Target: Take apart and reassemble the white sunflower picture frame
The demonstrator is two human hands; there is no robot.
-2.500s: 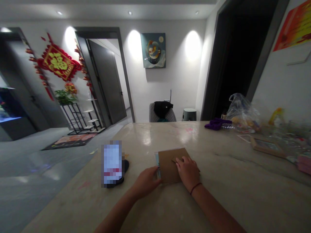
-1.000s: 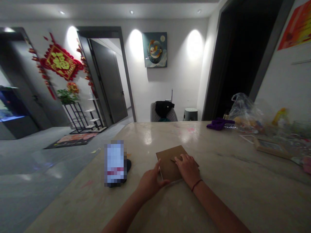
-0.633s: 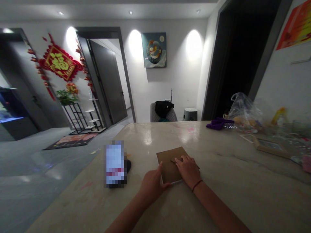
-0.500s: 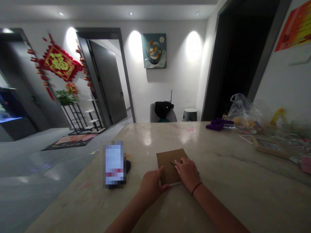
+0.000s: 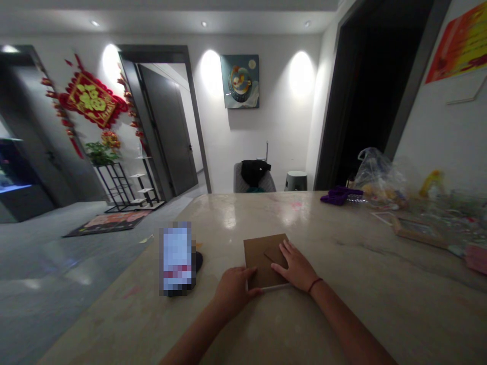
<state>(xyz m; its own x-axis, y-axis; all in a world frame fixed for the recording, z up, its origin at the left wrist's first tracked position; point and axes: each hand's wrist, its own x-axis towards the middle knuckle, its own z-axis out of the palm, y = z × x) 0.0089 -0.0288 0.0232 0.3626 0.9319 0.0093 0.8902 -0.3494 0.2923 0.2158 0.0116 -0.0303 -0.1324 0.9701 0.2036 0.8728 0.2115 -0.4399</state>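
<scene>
A flat brown square board (image 5: pixel 262 247) with a thin white edge lies on the marble-look table. A small flap is cut in the middle of its upper face. My left hand (image 5: pixel 234 289) grips the near left corner, its fingers on top and its thumb along the near edge. Spread over the right side of the board, my right hand (image 5: pixel 299 266) lies with its fingers apart and its thumb near the flap. Around its wrist is a thin dark red cord. What is under the board is hidden.
A phone with a blurred screen (image 5: pixel 177 258) stands on the table to the left. At right are a purple cloth (image 5: pixel 338 195), a clear plastic bag (image 5: pixel 376 177), a wooden picture frame (image 5: pixel 418 230) and a pink item (image 5: pixel 475 257). A grey chair (image 5: pixel 238 177) stands beyond the far edge.
My right hand has moved off the flap to the right side of the board, and its fingers have spread. My left hand stays at the near left corner.
</scene>
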